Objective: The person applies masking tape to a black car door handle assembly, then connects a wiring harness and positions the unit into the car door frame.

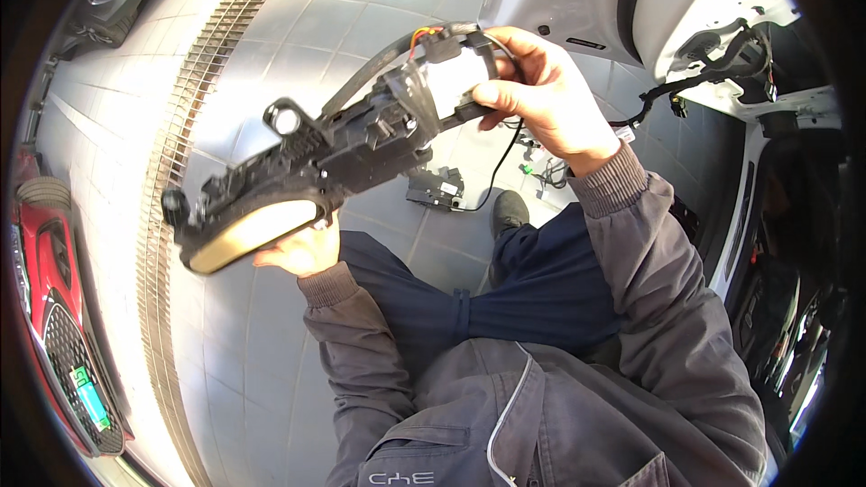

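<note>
A long black plastic assembly [361, 144], which looks like a car door handle unit, is held up in front of me, its left end lower than its right. It has a pale oval panel underneath and a looped black cable along its top. My right hand [546, 95] pinches its upper right end between thumb and fingers. My left hand [311, 248] supports the lower left part from below, with most of its fingers hidden behind the assembly. A thin black cable hangs from the right end toward a black plastic module [437, 189] on the floor.
An open white car door [695, 36] stands at the right, with a black wiring harness [686, 86] hanging from it. Small wired parts [546, 169] lie near my shoe [511, 209]. A metal floor grate [162, 216] runs along the left, beside a red car [59, 289].
</note>
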The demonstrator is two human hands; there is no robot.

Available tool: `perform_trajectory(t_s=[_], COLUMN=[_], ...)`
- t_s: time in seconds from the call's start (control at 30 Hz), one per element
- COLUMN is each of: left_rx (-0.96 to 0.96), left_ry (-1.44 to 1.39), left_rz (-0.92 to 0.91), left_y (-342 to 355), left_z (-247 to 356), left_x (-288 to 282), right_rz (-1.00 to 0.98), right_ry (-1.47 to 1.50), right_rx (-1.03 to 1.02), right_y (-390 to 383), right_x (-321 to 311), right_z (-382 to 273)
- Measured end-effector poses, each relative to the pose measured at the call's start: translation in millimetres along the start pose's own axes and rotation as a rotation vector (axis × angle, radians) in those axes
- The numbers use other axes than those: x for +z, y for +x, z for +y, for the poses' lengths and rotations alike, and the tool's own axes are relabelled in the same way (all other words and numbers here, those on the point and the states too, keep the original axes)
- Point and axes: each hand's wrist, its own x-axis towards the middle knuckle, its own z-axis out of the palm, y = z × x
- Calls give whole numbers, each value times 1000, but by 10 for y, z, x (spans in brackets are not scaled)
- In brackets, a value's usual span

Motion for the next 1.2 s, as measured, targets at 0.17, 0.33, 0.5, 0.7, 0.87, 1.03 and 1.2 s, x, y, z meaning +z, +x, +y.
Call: perform_trajectory(t_s=[0.17,0.33,0.5,0.7,0.87,1.03,1.2], left_rx=[316,277,208,183,157,160,172], left_ry=[79,65,60,77,128,148,133], left_rz=[-39,48,112,134,143,203,178], left_y=[26,-11,12,44,23,22,45], left_z=[-77,-37,52,89,-9,-85,-87], left_x=[137,187,70,13,111,173,127], right_rz=[-86,-8,-51,-43,63,159,184], right_ry=[35,-54,-187,-263,-312,-470,-455], right_rx=[40,-59,-41,-20,-41,-16,49], right_y=[-10,-6,-24,18,7,13,36], right_x=[127,281,253,216,264,299,233], right_z=[149,301,286,282,340,385,339])
